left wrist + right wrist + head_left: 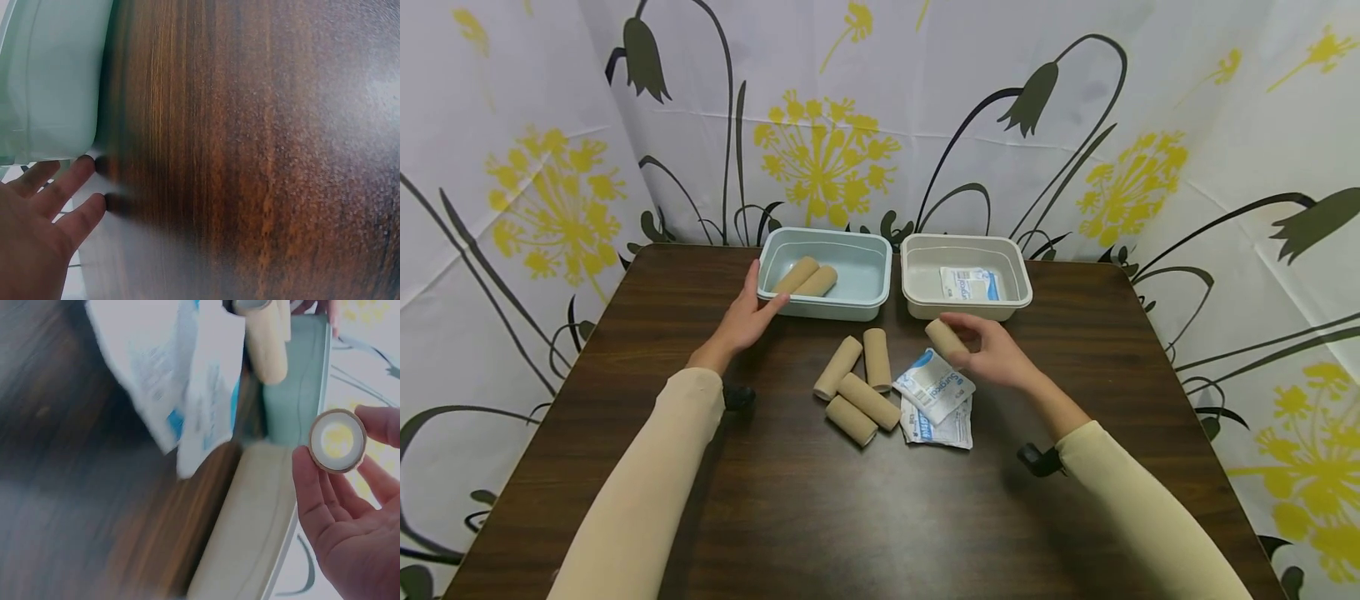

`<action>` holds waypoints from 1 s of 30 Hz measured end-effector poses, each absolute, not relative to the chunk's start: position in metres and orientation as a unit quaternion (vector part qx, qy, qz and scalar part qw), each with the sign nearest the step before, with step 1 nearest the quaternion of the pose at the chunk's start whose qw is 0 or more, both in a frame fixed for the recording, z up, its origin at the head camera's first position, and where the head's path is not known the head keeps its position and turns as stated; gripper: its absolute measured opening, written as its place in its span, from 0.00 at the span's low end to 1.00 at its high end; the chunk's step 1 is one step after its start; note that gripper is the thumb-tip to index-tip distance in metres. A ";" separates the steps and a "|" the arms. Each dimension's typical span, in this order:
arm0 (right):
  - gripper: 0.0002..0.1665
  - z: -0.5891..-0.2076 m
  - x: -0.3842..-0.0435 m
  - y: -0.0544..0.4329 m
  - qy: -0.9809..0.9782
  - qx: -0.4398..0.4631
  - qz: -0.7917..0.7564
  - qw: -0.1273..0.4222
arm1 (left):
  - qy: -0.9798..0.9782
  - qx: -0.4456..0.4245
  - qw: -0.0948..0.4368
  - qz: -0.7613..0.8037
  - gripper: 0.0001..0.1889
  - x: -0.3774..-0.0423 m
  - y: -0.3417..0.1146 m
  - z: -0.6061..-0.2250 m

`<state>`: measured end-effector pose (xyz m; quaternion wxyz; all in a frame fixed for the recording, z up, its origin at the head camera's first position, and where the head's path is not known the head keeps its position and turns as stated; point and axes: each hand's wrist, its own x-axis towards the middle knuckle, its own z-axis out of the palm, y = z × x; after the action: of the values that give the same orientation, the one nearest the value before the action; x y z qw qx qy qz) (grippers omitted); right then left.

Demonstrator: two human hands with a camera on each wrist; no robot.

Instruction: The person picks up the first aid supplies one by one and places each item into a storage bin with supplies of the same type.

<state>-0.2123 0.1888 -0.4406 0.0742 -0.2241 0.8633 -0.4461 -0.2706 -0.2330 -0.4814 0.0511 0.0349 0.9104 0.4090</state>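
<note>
Pinching a tube in the right hand, between thumb and fingers, close by the near side of the beige bin. Could slip if held too lightly, dropping onto the packets just nearer than that hand, or rolling among the loose tubes to its left. Could dent, too, if squeezed hard, being hollow and likely thin-walled. Might catch on the rim just beyond the right hand if carried forward too low. Over to the left hand, laid with fingers spread at the end of the blue bin, clasping nothing. Could nudge it into the beige bin if pressed carelessly, perhaps rolling the pair inside.
</note>
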 end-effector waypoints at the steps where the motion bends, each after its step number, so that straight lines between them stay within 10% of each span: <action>1: 0.35 -0.440 -0.214 0.184 0.859 -0.221 -0.455 0.078 | 0.910 0.034 0.052 0.410 0.47 -0.270 -0.233 -0.482; 30: 0.35 -0.416 -0.283 0.069 0.759 0.027 -0.642 0.107 | 0.908 0.039 0.046 0.415 0.47 -0.270 -0.235 -0.484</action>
<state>-0.2827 0.0688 -0.4156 0.1066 0.0268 0.7586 -0.6422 -0.2697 -0.2346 -0.4839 0.0465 0.0393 0.9077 0.4152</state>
